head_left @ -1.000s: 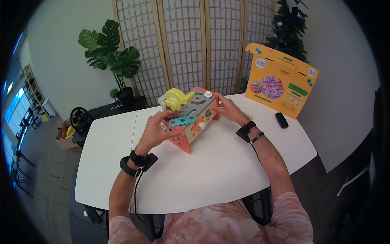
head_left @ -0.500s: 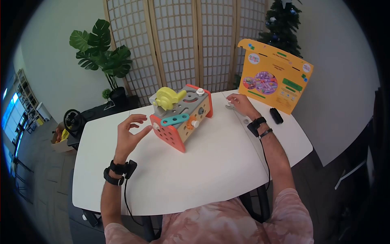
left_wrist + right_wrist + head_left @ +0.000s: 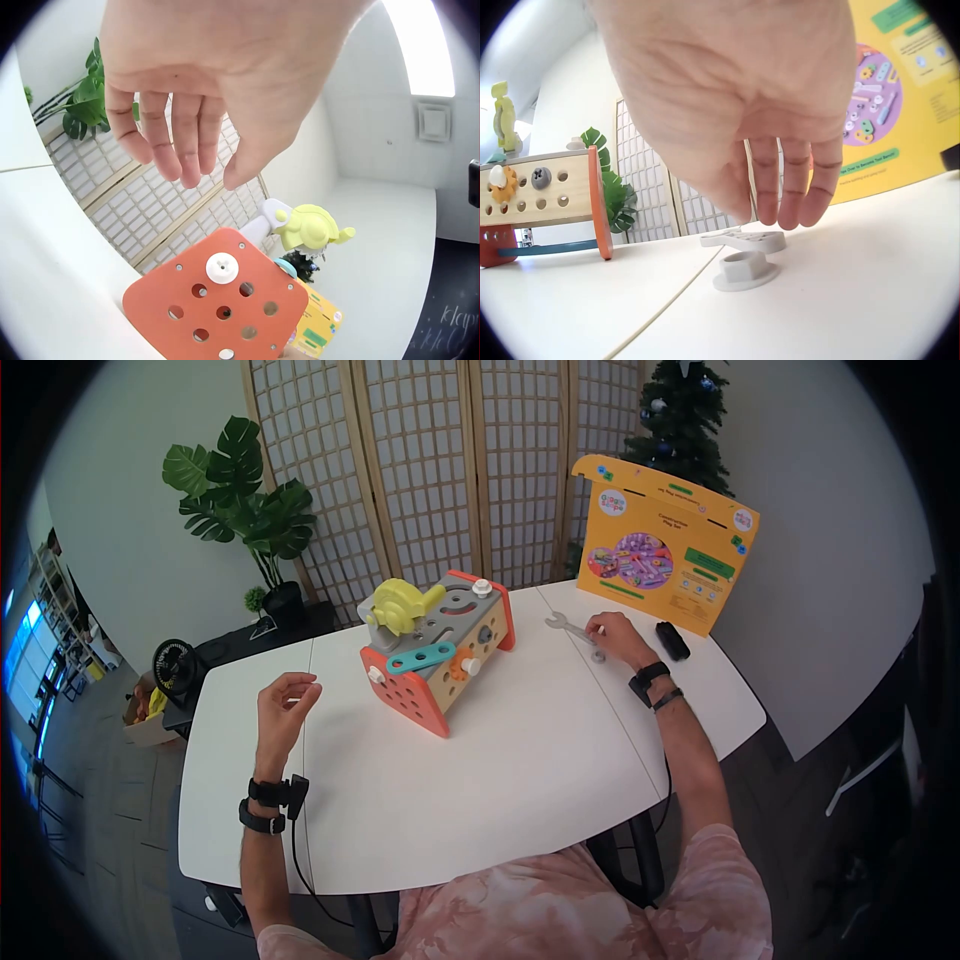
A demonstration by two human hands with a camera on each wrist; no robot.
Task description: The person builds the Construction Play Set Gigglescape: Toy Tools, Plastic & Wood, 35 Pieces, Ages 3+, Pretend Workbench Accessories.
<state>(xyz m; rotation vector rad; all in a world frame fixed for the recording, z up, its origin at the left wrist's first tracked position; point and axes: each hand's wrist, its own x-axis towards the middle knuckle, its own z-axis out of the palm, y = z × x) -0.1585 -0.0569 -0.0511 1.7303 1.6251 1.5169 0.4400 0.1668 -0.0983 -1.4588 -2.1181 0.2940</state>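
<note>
My right hand [image 3: 622,640] hovers low over a grey toy wrench [image 3: 568,626] on the right of the table. In the right wrist view its fingers hang down, relaxed, with the fingertips right above the wrench [image 3: 744,240]. A grey hex nut with a flange [image 3: 745,271] lies beside it. To the left, my left hand [image 3: 283,710] is held up with loosely bent fingers and nothing in them. Between the hands stands a toy workbench [image 3: 404,692] with red end panels. It carries a yellow toy circular saw [image 3: 398,607], a teal strip [image 3: 421,657] and an orange gear [image 3: 460,664].
A yellow cardboard box [image 3: 660,545] stands at the back right of the table. A black case [image 3: 672,641] lies close to my right hand. A folding screen [image 3: 420,470] and a potted plant [image 3: 240,500] are behind the table; a black fan [image 3: 175,668] is at left.
Both hands have let go of the workbench, which now stands on the table. My left hand has drawn back left; my right hand has moved right, over the wrench.
</note>
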